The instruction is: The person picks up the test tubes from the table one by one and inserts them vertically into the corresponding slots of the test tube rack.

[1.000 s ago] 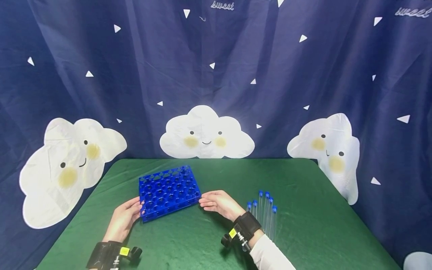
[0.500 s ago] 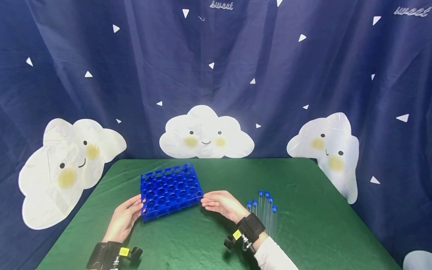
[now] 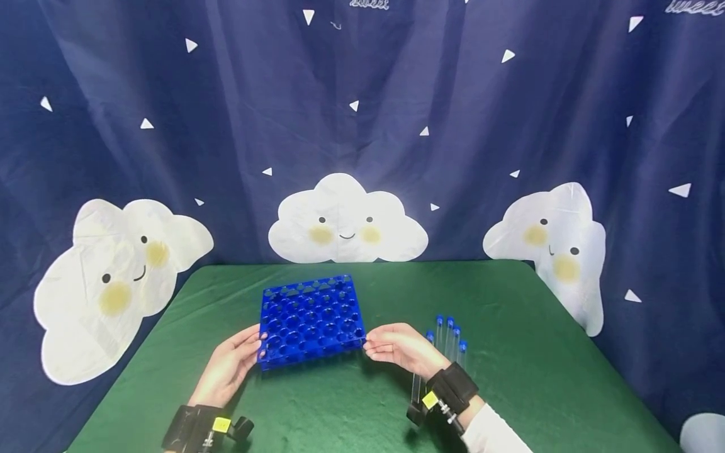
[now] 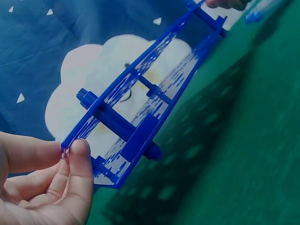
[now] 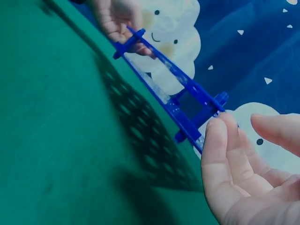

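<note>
A blue test tube rack [image 3: 311, 324] with rows of round holes is held tilted above the table, between both hands. At its left end my left hand [image 3: 229, 362] pinches the upper plate's edge between thumb and fingers; the left wrist view shows this grip on the rack [image 4: 140, 89] closely. My right hand [image 3: 404, 346] holds the rack's near right corner with its fingertips. Against the rack's end [image 5: 201, 115] lie the right fingers [image 5: 218, 140], while the thumb tip appears slightly off it. Right of that hand, several clear test tubes [image 3: 447, 336] with blue caps lie on the table, partly hidden by the wrist.
A green cloth [image 3: 317, 409] covers the table. The rack's perforated shadow [image 5: 145, 131] falls on it, apart from the rack. Behind the table hangs a dark blue curtain [image 3: 385, 75] with white clouds and triangles. Each wrist wears a black strap [image 3: 453, 385] with a camera mount.
Both hands have carried the rack to the right, and it now tilts more toward me. The right wrist has come over the lower parts of the test tubes.
</note>
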`<action>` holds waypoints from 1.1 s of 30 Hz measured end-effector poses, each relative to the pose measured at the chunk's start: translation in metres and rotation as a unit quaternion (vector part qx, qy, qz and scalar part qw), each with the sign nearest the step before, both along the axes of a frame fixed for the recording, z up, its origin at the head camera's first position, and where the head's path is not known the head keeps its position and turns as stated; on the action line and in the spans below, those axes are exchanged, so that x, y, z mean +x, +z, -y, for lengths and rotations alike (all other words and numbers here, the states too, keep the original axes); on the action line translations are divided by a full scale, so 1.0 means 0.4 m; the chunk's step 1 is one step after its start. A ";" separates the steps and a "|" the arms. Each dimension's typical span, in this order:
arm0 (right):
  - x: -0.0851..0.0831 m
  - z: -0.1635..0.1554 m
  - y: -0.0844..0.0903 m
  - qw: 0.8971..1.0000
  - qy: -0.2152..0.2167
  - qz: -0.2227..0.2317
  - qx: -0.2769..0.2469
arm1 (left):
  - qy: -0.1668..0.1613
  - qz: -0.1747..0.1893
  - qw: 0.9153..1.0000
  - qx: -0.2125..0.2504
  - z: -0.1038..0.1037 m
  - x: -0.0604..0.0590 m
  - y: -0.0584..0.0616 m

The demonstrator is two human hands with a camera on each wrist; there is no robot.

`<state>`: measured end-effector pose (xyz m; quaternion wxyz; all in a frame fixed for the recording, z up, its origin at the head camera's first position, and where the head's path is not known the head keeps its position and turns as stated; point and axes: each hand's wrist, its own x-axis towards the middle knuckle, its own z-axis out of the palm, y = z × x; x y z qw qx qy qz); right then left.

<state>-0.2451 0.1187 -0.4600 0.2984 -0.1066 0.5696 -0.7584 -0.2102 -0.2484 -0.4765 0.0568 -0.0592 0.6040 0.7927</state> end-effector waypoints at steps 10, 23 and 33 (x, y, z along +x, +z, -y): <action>0.054 -0.083 -0.027 0.998 0.037 -0.016 0.040 | -0.055 0.001 0.998 0.024 -0.067 0.015 -0.005; 0.107 -0.145 -0.033 0.995 0.050 -0.031 0.085 | -0.148 -0.018 0.988 0.047 -0.094 0.013 -0.043; 0.116 -0.162 -0.045 0.993 0.040 -0.033 0.108 | -0.184 -0.013 0.982 0.051 -0.106 0.014 -0.054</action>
